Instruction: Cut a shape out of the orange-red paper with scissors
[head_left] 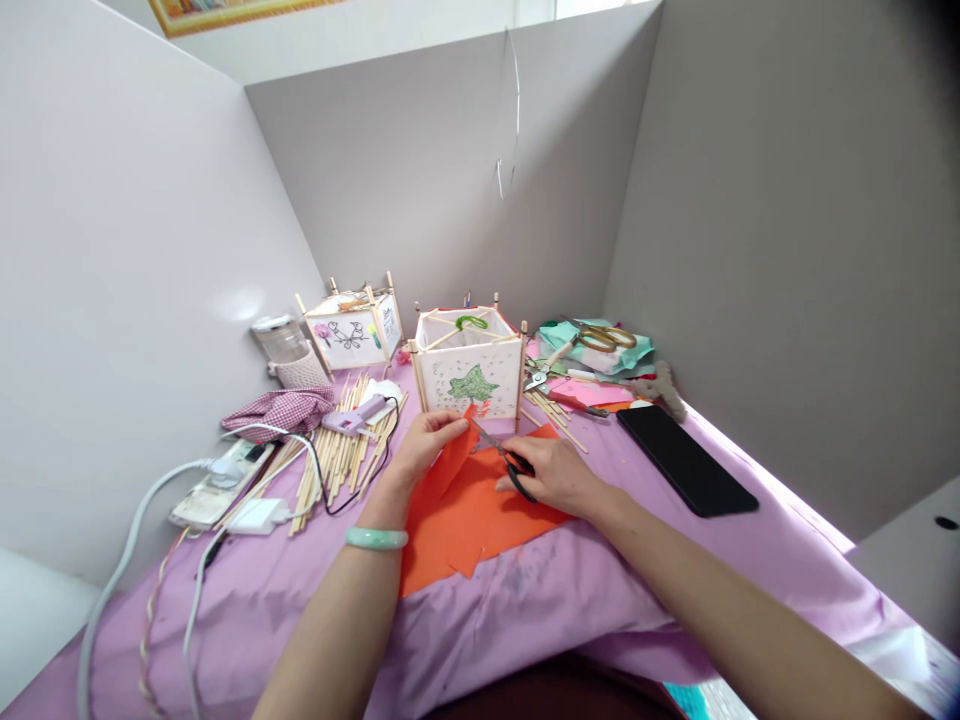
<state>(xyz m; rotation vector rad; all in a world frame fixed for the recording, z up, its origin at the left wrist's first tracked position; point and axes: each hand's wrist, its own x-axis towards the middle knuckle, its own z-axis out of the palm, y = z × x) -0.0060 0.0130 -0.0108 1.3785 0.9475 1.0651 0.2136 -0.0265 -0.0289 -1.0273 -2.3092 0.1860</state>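
Note:
My left hand point(431, 445) pinches a folded piece of orange paper point(447, 477) near its top edge. Small cut strips stick out from that edge. In my right hand point(551, 472) is a pair of black-handled scissors point(519, 478), its fingers through the loops and the blades pointing at the paper's edge. A larger orange sheet point(480, 520) lies on the purple cloth below both hands. Just beyond them stands a square lantern point(471, 365) of sticks and white panels, with a green leaf drawn on the front.
A second lantern point(349, 335), a glass jar point(285, 345) and a glue gun point(356, 415) on loose wooden sticks point(334, 455) are at left, with cables and a power strip point(221, 485). At right lie a black phone point(686, 460), pliers point(574, 397) and gold-handled scissors point(606, 338).

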